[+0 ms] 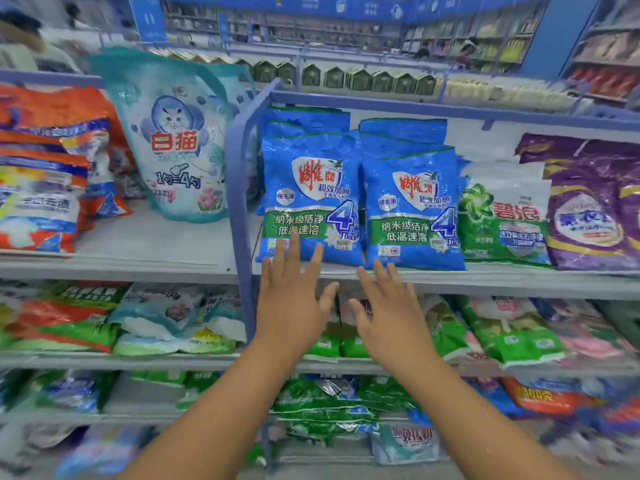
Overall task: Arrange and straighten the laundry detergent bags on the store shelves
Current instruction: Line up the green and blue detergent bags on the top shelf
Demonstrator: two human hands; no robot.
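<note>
Shelves of grey metal [485, 277] with a blue upright post [242, 209] carry the goods I am working on. Two stacks of blue plastic detergent bags stand side by side at the front edge of the upper shelf, just right of the post: the left blue bag [310, 199] and the right blue bag [412, 211], both upright, leaning back a little and touching along their inner sides. I have both hands raised toward them. My left hand [292, 303] is flat, its grip spread with straight fingers; the fingertips [294, 242] overlap the lower edge of the left blue bag, though I cannot tell whether they actually touch it. My right hand [388, 315] is likewise spread and holds nothing, its fingertips just below the bottom of the right blue bag at the shelf's front edge. A green and white bag [504, 220] sits beside the right stack, a purple bag [592, 209] beyond it. Left of the post stands a pale teal pouch with a cat picture [173, 140], with orange bags [48, 168] near the shelf's left end.
</note>
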